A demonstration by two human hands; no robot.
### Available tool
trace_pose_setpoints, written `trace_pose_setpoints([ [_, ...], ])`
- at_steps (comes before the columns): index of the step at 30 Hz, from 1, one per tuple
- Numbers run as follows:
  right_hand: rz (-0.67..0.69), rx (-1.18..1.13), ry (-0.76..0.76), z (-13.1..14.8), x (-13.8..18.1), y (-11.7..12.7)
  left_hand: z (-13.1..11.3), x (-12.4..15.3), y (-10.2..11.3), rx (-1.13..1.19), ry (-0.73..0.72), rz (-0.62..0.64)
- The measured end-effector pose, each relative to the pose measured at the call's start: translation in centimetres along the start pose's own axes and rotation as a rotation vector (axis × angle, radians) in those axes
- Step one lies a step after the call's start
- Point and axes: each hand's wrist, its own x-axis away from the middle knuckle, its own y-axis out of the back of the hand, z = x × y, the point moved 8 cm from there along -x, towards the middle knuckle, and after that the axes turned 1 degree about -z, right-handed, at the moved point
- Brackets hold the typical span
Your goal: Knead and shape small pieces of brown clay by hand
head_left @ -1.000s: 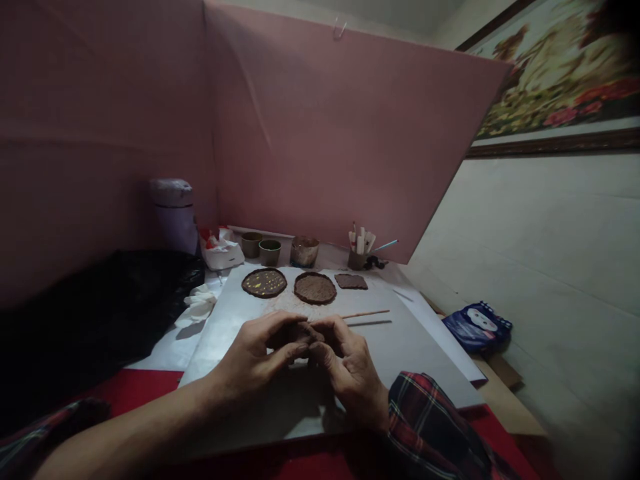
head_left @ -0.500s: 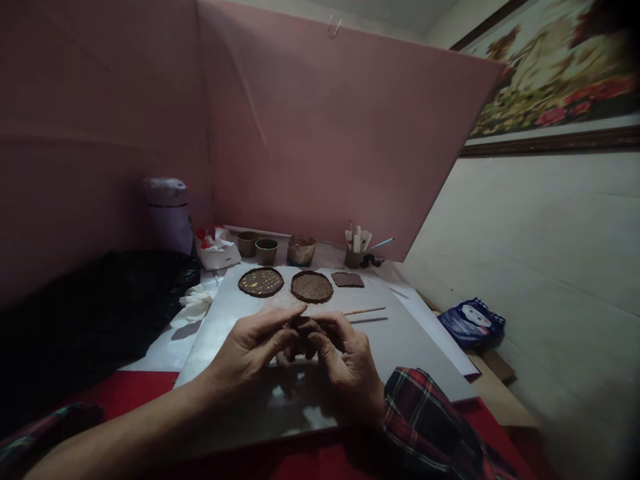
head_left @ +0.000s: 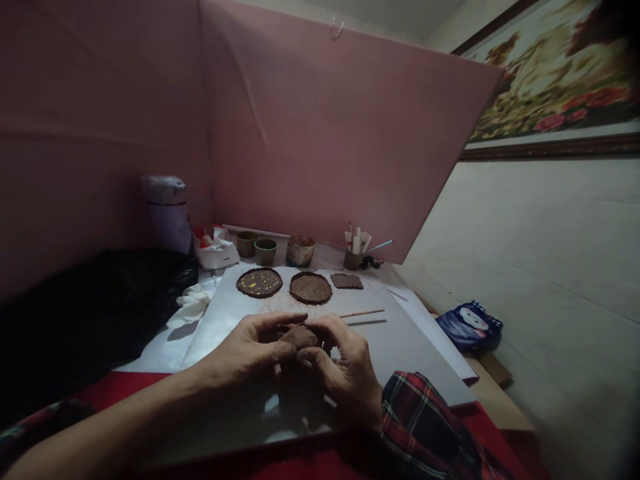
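Observation:
A lump of brown clay (head_left: 300,337) is pinched between both hands above the pale board (head_left: 400,360). My left hand (head_left: 253,343) closes on its left side, fingers over the top and thumb below. From the right, my right hand (head_left: 345,353) grips the same lump with thumb and bent fingers. Beyond the hands lie a round clay disc with yellow specks (head_left: 259,283), a plain rimmed clay disc (head_left: 311,288) and a small rectangular clay slab (head_left: 347,281). A thin wooden stick (head_left: 363,313) rests just past my right hand.
Two small cups (head_left: 265,251) and a clay-smeared bowl (head_left: 301,251) stand at the back, near a holder with tools (head_left: 353,259). Crumpled white tissue (head_left: 193,303) and a black plastic bag (head_left: 100,307) lie left. A blue pouch (head_left: 470,327) sits right, by the wall.
The clay lump has been turned between my fingers, so more of its top surface shows. Both hands still hold it, with fingers slightly shifted; the view has moved a little.

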Motion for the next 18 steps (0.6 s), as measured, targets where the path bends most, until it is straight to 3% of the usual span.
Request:
trace_pose_setpoints([
  [5,0.029,-0.021,0.024,0.2,0.0,-0.1,-1.0,0.3,-1.0,-0.015,-0.084,0.097],
  [14,0.123,-0.19,-0.174,-0.8,0.1,-1.1,-0.2,-0.1,-0.4,-0.034,-0.125,0.026],
  [18,0.086,-0.357,-0.315,-1.3,0.5,-1.7,-0.2,0.0,0.1,-0.067,-0.14,-0.024],
])
